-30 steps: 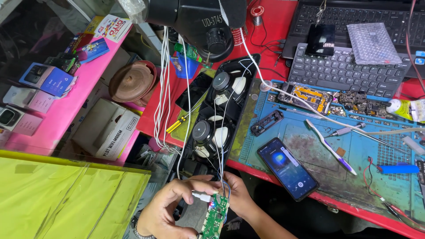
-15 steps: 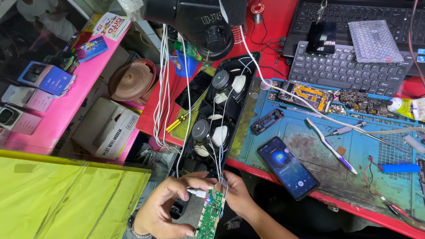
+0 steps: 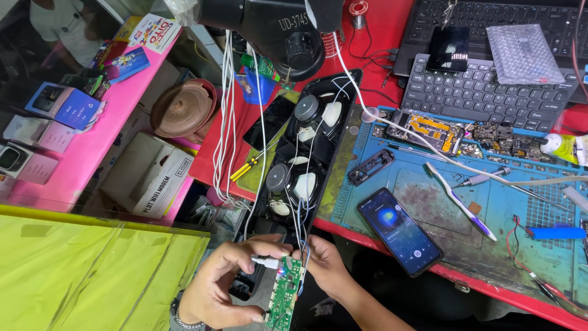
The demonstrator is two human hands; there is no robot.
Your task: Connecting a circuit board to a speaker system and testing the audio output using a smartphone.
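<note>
The narrow green printed circuit board [image 3: 285, 294] sits at the bottom middle of the head view, below the near end of the long black opened speaker housing [image 3: 303, 153], tethered to it by thin blue and white wires [image 3: 300, 230]. Its long axis runs nearly upright in the frame, roughly in line with the housing's own length. Both hands bracket the board: the left hand [image 3: 223, 285] curls round its left edge, thumb low and fingers high, pinching a small white plug [image 3: 264, 262] against the board's upper end. The right hand [image 3: 324, 266] closes on the upper right corner, fingertips touching the board just beside the plug. Both are equally close, though the left covers more of the board's length. To the right of the board, on the red counter [image 3: 214, 147], a dark smartphone with a lit screen [image 3: 399, 230] lies on a blue work mat [image 3: 539, 245].
</note>
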